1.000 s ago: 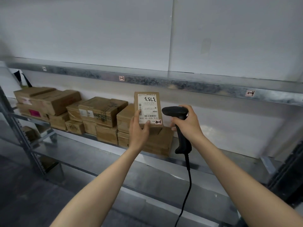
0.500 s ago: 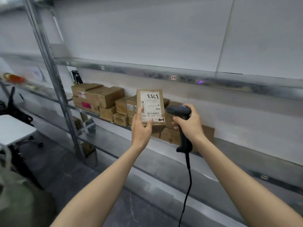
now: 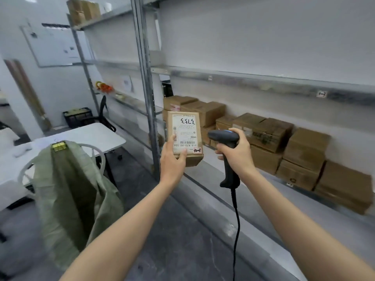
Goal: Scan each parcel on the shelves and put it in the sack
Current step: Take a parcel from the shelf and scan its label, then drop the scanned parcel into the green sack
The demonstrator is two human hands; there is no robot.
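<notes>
Sack (image 3: 75, 191) hangs open low to the left, nearest the left hand (image 3: 172, 162), whose fingers (image 3: 181, 154) grip the upright parcel (image 3: 185, 136); right hand (image 3: 236, 152) clenches the scanner (image 3: 228, 155).

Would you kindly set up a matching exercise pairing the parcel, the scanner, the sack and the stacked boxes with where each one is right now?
Things:
1. parcel
2. scanner
3. sack
4. stacked boxes

Places:
A. sitting on the metal shelf
B. gripped in the right hand
C. hanging open on a ring stand beside the white table
D. held up in the left hand, label facing the camera

Pairs: 1-D, 2-B, 3-C, 4-A
</notes>
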